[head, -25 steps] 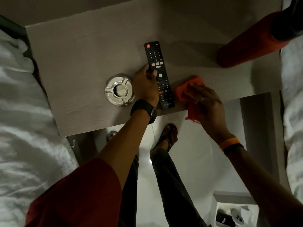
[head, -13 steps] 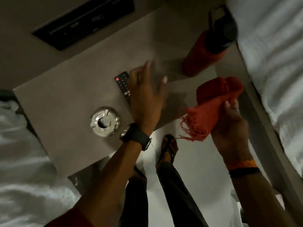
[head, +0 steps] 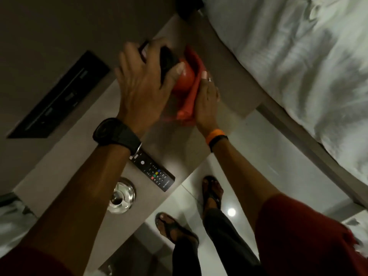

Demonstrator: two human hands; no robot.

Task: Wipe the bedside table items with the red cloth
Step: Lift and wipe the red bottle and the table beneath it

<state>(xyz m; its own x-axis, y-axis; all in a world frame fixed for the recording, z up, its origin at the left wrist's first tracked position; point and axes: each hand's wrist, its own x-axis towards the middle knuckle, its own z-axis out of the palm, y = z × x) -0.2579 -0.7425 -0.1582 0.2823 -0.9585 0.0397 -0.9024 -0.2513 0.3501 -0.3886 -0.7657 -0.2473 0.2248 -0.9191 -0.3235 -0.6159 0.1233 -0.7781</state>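
Note:
A red bottle (head: 184, 79) with a black cap (head: 168, 58) stands near the far right part of the bedside table (head: 83, 148). My left hand (head: 141, 84) wraps around the cap end of the bottle. My right hand (head: 206, 100) presses the red cloth (head: 191, 96) against the bottle's right side. Nearer to me on the table lies a black remote (head: 157, 174), its far end hidden under my left wrist. A shiny metal ashtray (head: 121, 196) sits beside the remote near the table's front edge.
White bedding (head: 298, 62) fills the right side, and more bedding (head: 12, 218) shows at the lower left. A black wall panel (head: 57, 98) sits behind the table. My sandalled feet (head: 212, 194) stand on the glossy floor (head: 258, 156) below the table edge.
My left hand left the remote and moved to the bottle's cap. My right hand carried the red cloth from mid-air onto the bottle. The view swung right.

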